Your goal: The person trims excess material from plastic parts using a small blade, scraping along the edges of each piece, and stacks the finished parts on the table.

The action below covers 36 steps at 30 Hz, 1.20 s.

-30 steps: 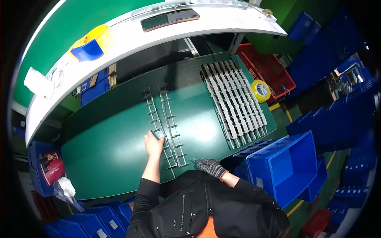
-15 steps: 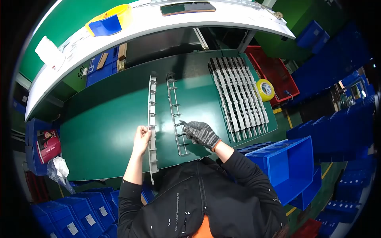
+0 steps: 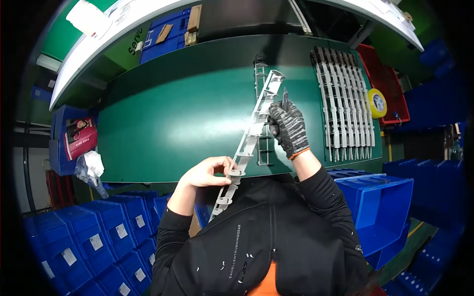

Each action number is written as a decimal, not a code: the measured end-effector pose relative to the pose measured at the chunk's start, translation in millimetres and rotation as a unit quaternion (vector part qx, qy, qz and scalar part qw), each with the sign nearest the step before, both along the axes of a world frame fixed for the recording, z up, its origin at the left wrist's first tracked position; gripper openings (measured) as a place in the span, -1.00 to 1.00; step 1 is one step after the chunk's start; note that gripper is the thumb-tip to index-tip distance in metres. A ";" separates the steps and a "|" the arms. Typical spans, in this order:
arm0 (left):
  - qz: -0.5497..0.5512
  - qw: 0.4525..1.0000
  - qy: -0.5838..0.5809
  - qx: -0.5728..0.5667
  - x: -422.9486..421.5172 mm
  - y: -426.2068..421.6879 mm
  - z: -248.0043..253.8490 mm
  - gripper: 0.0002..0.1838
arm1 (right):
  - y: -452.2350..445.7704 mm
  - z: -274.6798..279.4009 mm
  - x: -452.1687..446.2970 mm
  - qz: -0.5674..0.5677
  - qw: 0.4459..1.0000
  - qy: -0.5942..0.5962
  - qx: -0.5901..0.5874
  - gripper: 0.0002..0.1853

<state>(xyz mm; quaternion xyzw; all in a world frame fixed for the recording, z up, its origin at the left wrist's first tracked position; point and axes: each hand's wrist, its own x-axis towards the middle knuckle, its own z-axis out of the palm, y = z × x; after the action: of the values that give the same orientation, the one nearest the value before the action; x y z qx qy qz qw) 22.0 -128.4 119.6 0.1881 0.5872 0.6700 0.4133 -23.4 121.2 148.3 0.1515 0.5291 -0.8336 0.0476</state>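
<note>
My bare left hand (image 3: 212,171) pinches a long pale slotted strip (image 3: 256,129) near its lower part. The strip slants up to the right above the green table (image 3: 163,113), its lower end close to my jacket. My right hand (image 3: 290,126), in a grey striped glove, is closed around a small dark pointed tool (image 3: 285,98) beside the strip's upper half. Partly hidden behind the held strip, a second strip (image 3: 265,157) lies on the table. A row of several similar strips (image 3: 344,106) lies to the right.
Yellow tape roll (image 3: 376,103) and red crate (image 3: 395,89) stand at the right. A blue bin (image 3: 380,212) is below them; stacked blue bins (image 3: 98,241) are lower left. A white shelf (image 3: 81,64) crosses the top left, above the table. A plastic bag (image 3: 92,166) hangs left.
The strip in my left hand has been lifted and tilted to the right. My gloved hand has risen from the second strip to beside the held one. The view has shifted.
</note>
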 end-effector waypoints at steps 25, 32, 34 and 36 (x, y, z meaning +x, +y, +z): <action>0.184 0.950 -0.234 0.090 -13.4 47.1 16.0 -0.29 | 0.8 12.0 21.8 0.072 0.995 0.030 0.058 -0.88; 0.164 0.944 -0.263 0.111 -18.0 46.8 14.3 -0.65 | -2.8 9.7 17.3 0.091 0.989 0.009 0.121 -0.84; 0.144 0.972 -0.181 0.053 -20.5 39.1 13.5 -0.48 | 3.8 3.9 19.6 0.064 0.983 -0.005 0.170 -0.80; 0.158 0.971 -0.180 0.018 -22.6 37.4 23.1 -0.46 | 14.9 1.8 28.0 0.077 0.985 -0.012 0.155 -0.79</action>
<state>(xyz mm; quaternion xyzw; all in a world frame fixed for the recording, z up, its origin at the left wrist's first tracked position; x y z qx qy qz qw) -0.6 -91.0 142.7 -0.0233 0.5135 0.7603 0.3971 4.7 136.1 150.1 0.1256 0.6615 -0.7334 0.0940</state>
